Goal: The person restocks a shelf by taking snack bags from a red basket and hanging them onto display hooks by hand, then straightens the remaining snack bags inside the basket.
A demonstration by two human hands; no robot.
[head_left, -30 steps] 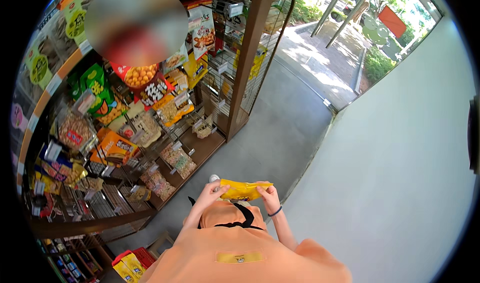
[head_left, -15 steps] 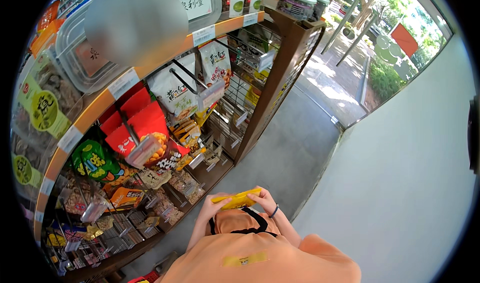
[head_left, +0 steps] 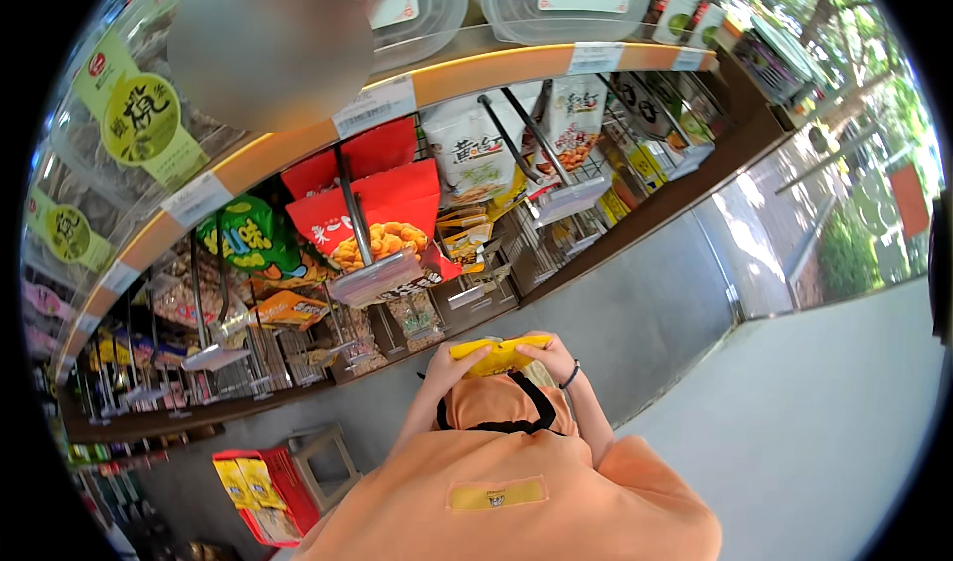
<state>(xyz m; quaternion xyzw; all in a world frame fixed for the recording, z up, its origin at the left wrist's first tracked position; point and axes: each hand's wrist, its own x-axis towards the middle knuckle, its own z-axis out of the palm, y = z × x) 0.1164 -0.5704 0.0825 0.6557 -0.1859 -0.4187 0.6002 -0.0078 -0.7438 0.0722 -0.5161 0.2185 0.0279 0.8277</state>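
Note:
A yellow snack packet (head_left: 493,361) is held up in front of my chest, its top edge lying nearly level. My left hand (head_left: 449,368) grips its left side with the fingers closed. At the packet's other end, my right hand (head_left: 556,358) pinches the upper edge, and a dark band circles that wrist. Beyond my hands is a snack rack (head_left: 476,313) with metal hooks. Nearest on it hang a red snack bag (head_left: 382,225), a white bag (head_left: 470,154) and a green bag (head_left: 248,238).
Clear plastic tubs (head_left: 563,25) and jars (head_left: 675,5) line the shelf top. A red crate (head_left: 295,491) with yellow packets stands on the floor at lower left, beside a small grey stool (head_left: 326,467). A pale wall (head_left: 794,432) runs along my right, below a glass front.
My view has turned left, so the rack sits further right and the red crate shows more fully. Both hands still hold the yellow packet, which has gone from slanted to nearly level.

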